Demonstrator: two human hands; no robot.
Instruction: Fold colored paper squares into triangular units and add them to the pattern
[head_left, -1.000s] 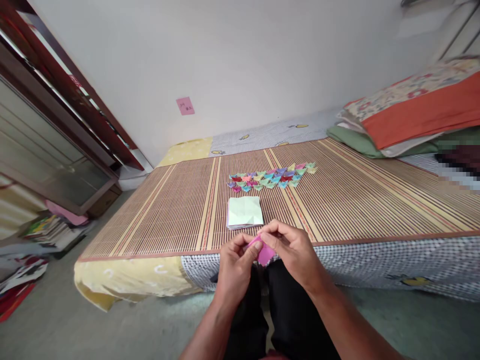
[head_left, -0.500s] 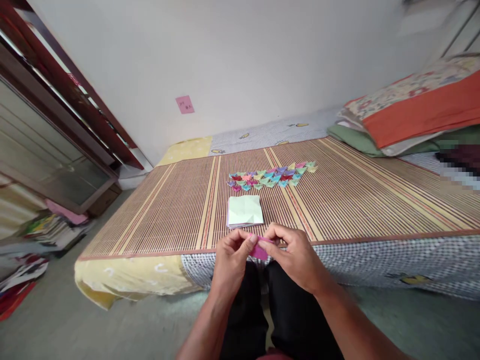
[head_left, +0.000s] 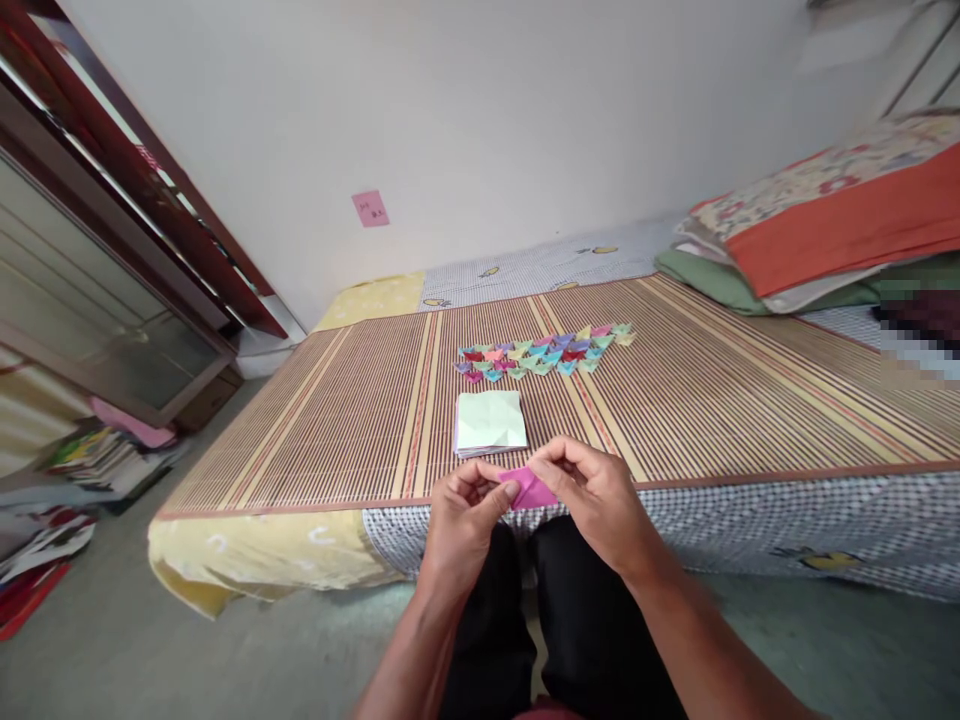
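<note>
A folded pink paper (head_left: 531, 490) is held between my two hands, just above the near edge of the bed mat. My left hand (head_left: 466, 510) pinches its left side with thumb and fingers. On the right side, my right hand (head_left: 589, 495) grips the paper near its top corner. Right beyond my hands lies a stack of square paper (head_left: 491, 420) with a creased pale green sheet on top. Farther back, rows of small folded colored papers (head_left: 544, 352) lie on the striped mat (head_left: 360, 410).
Folded bedding (head_left: 840, 220) with orange and floral cloth is piled at the right rear. A pink note (head_left: 370, 209) is on the wall. Books (head_left: 97, 455) and a wooden-framed cabinet (head_left: 112, 290) stand at the left. My legs are below the bed edge.
The pink paper now shows a wider face and reaches farther right. My right hand has shifted slightly up and to the right, while my left hand has barely moved.
</note>
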